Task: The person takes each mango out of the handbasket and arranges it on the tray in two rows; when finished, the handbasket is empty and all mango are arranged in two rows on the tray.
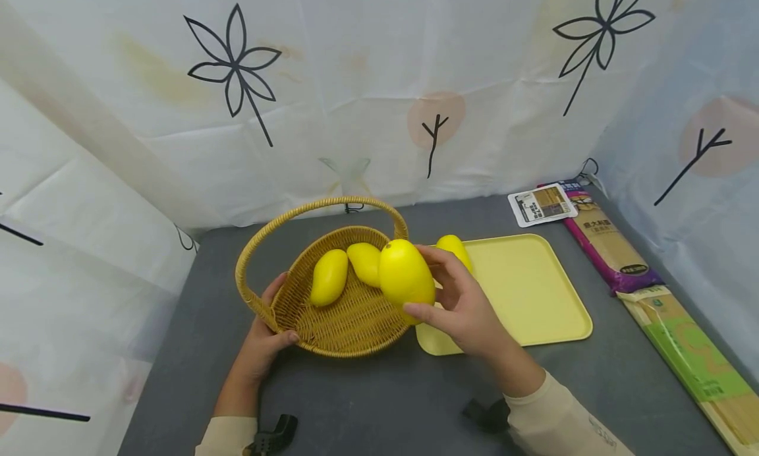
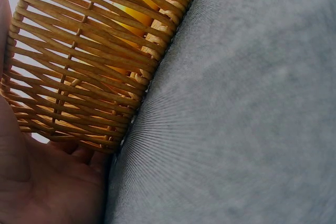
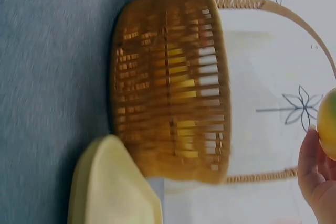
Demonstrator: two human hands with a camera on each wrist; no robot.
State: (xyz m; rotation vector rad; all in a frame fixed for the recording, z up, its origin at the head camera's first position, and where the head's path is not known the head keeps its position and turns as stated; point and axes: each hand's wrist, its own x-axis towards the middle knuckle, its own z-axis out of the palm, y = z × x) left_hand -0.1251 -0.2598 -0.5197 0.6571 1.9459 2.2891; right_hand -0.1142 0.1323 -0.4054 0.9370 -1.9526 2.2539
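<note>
Beige sleeves (image 1: pixel 563 420) and dark wrist devices (image 1: pixel 275 434) sit lowest in the head view, over a grey tabletop (image 1: pixel 362 406); a pale yellow tray (image 1: pixel 528 294) with rounded corners lies just right of the wicker basket (image 1: pixel 350 331), and beyond it are a small white-edged packet (image 1: pixel 542 204), a purple-ended noodle pack (image 1: pixel 613 245) and a green noodle pack (image 1: pixel 690 354), before a white cloth backdrop (image 1: pixel 350 60) printed with line flowers. Basket handle (image 1: pixel 320 205) arches up behind, and the right hand (image 1: pixel 468 311) partly covers the tray mango (image 1: pixel 455 250). That hand's thumb and fingers are clamped on the held mango (image 1: pixel 406 275), smooth and oval, which hides part of the inner mango (image 1: pixel 363 261); the left mango (image 1: pixel 329 278) lies inside too. Left hand (image 1: pixel 261 344) grips the basket's side, thumb near the rim. Left wrist view: coarse, crossing strands with yellow glowing through, fingers against the weave, blurred grey surface alongside. Right wrist view: slatted basket wall near the tray's raised edge, the held mango above the rim beside the handle, fingertips against its skin
</note>
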